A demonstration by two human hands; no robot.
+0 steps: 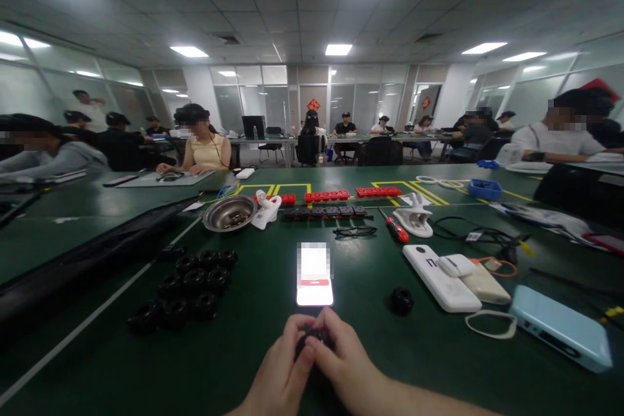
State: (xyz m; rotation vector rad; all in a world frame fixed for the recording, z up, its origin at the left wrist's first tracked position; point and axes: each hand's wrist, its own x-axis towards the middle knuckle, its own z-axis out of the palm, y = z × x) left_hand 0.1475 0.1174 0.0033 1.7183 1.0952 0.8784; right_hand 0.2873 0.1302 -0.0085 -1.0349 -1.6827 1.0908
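On the green table (361, 273), a cluster of black rings (195, 283) sits gathered at the near left. Right of it, the left hand (286, 359) and right hand (343, 350) pinch a small dark piece (316, 335) between them, while a lone black ring (402, 301) lies untouched farther right; fingers hide much of the piece, but handling seems under way, not finished.

There are nine clustered tyres (195, 275), one lone tyre (402, 300), three red trays (326, 195) and one screwdriver (397, 230).
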